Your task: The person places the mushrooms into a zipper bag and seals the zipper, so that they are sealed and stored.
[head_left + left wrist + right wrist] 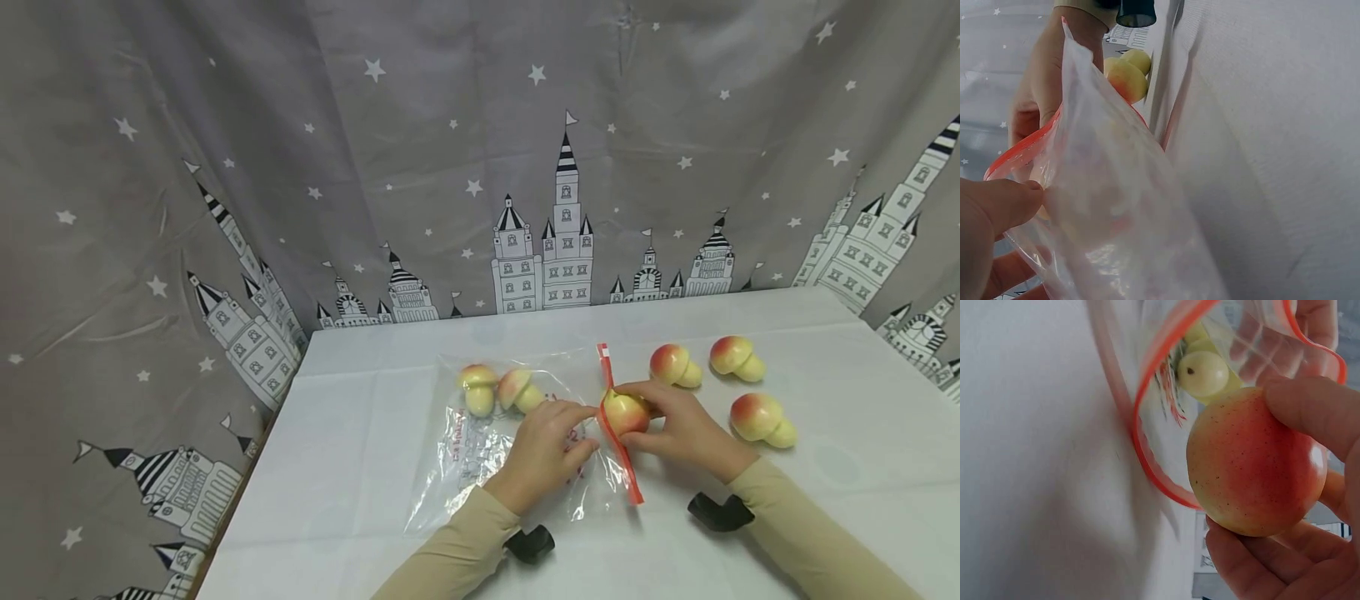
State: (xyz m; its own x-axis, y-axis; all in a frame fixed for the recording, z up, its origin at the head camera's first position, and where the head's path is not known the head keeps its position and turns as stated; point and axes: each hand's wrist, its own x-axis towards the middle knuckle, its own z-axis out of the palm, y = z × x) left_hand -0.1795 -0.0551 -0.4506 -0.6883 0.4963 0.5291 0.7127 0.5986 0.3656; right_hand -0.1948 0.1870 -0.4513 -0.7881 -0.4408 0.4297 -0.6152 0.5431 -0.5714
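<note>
A clear zip bag [468, 479] with a red-edged mouth lies on the table, its opening toward the right. Inside it are two toy mushrooms, one with a yellowish cap [478, 379] and one beside it [521, 390]. My left hand [543, 450] pinches the bag near its mouth; in the left wrist view the thumb [1013, 203] presses on the film. With thumb and fingers, my right hand [686, 429] grips another toy mushroom [1254, 465] by its red-and-yellow cap. That mushroom is at the parted red mouth, stem end toward the bag.
On the table right of the bag lie three more toy mushrooms: one at the back [675, 365], one farther right [737, 358], one nearer me [761, 419]. A grey curtain [420, 150] with castles and stars hangs behind the white tabletop [337, 467].
</note>
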